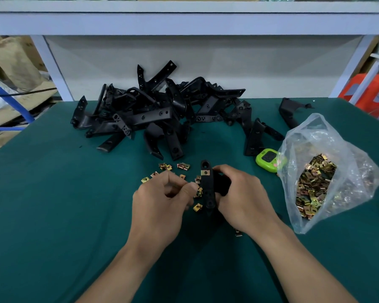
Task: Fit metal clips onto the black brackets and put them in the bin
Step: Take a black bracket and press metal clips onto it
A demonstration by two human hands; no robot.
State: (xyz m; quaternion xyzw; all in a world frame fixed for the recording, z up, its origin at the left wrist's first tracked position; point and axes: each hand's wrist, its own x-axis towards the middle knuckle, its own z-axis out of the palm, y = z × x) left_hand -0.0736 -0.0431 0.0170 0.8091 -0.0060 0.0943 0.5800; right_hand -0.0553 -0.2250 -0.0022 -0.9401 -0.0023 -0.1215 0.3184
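My right hand (241,197) grips a black bracket (207,189) held upright above the green table. One gold metal clip (205,172) sits fitted near the bracket's top end. My left hand (162,200) is just left of the bracket, its fingers curled and pinched together beside the bracket's edge; a clip (198,192) shows at the fingertips, but whether it is pinched is unclear. Several loose gold clips (166,169) lie scattered on the table beyond my left hand. A big pile of black brackets (162,112) lies at the back. No bin is in view.
A clear plastic bag (328,171) full of gold clips lies open at the right. A small green timer (268,160) sits beside it. A lone bracket (290,112) lies at the back right. The green table (53,204) ends at a white shelf frame (53,62) behind.
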